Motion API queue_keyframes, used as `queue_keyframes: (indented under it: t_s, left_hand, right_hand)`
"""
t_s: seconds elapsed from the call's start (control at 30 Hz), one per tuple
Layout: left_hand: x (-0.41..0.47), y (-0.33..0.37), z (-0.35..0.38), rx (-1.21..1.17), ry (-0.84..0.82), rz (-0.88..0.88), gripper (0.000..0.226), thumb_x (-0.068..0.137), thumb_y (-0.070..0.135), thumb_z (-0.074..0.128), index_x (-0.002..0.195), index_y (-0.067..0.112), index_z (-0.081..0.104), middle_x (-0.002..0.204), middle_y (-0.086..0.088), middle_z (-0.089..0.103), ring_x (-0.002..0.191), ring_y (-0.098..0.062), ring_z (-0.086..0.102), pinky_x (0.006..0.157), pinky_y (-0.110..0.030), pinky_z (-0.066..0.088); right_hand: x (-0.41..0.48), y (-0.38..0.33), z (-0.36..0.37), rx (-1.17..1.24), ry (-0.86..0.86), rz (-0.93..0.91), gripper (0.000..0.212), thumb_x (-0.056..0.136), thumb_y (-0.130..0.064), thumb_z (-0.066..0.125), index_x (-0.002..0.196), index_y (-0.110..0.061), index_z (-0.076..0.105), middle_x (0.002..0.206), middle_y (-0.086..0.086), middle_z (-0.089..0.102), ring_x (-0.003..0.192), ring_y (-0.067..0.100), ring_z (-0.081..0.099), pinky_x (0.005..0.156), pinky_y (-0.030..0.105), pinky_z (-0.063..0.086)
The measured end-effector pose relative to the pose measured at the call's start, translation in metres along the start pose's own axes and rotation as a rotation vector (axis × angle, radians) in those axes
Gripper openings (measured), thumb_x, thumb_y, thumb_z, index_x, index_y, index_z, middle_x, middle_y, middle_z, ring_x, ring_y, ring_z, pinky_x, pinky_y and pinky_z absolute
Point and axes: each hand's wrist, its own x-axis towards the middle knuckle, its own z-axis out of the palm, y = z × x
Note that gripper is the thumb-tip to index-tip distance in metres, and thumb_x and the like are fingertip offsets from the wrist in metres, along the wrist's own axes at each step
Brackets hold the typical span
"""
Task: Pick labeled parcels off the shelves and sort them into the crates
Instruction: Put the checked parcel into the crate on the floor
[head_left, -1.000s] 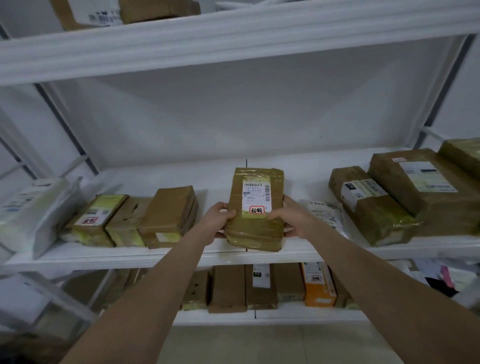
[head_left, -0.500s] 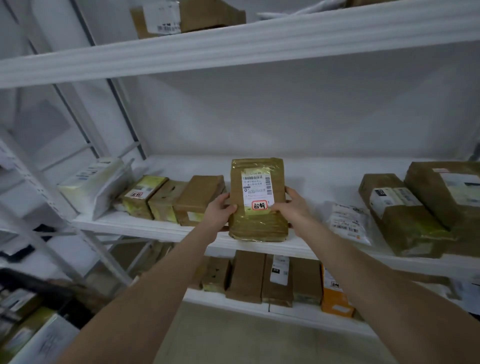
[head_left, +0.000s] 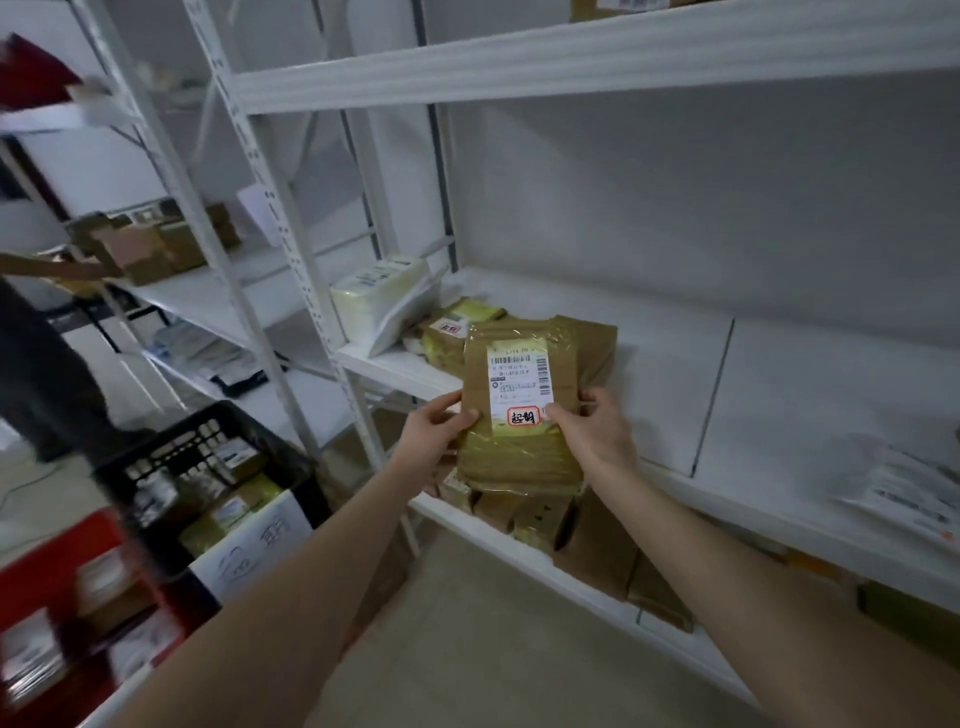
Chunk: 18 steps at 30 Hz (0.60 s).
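Observation:
A brown taped parcel (head_left: 519, 447) with a white shipping label and a red-framed sticker is held upright in front of the white shelf (head_left: 675, 395). My left hand (head_left: 436, 431) grips its left edge and my right hand (head_left: 592, 436) grips its right edge. It is lifted off the shelf board. To the lower left stands a black crate (head_left: 171, 457) with a white handwritten paper sign, holding several parcels. A red crate (head_left: 57, 561) with parcels sits at the bottom left, blurred.
More brown parcels (head_left: 452, 332) and a white padded bag (head_left: 379, 291) lie on the shelf's left end. A flat white mailer (head_left: 904, 488) lies at right. Boxes fill the lower shelf (head_left: 592, 551). A dark-clothed person (head_left: 41, 374) stands at far left beside another rack.
The parcel has been lifted off the shelf and carried left with both hands. My view has swung left, bringing the black and red crates into sight.

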Motion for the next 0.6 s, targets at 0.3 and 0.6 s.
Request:
queue_keyframes:
  t_s: [0.3,0.6]
  left_hand:
    - [-0.027,-0.051,-0.191,-0.041,0.252,-0.086,0.039,0.090,0.021,0.063,0.128,0.026,0.057,0.089,0.012,0.071,0.071,-0.001,0.070,0.052,-0.015,0.051]
    - [-0.080,-0.102,-0.362,-0.083,0.350,-0.207,0.052,0.091,0.008,0.058,0.138,0.028,0.047,0.112,0.001,0.066,0.093,-0.011,0.066,0.066,-0.019,0.054]
  right_hand:
    - [-0.057,-0.050,0.187,-0.071,-0.238,-0.048,0.037,0.073,-0.044,0.073,0.100,-0.035,0.050,0.103,-0.009,0.062,0.087,0.014,0.056,0.072,0.033,0.046]
    - [-0.130,-0.078,0.370,-0.102,-0.504,-0.054,0.039,0.079,-0.030,0.074,0.112,-0.022,0.055,0.111,-0.001,0.065,0.089,0.018,0.060,0.074,0.032,0.047]
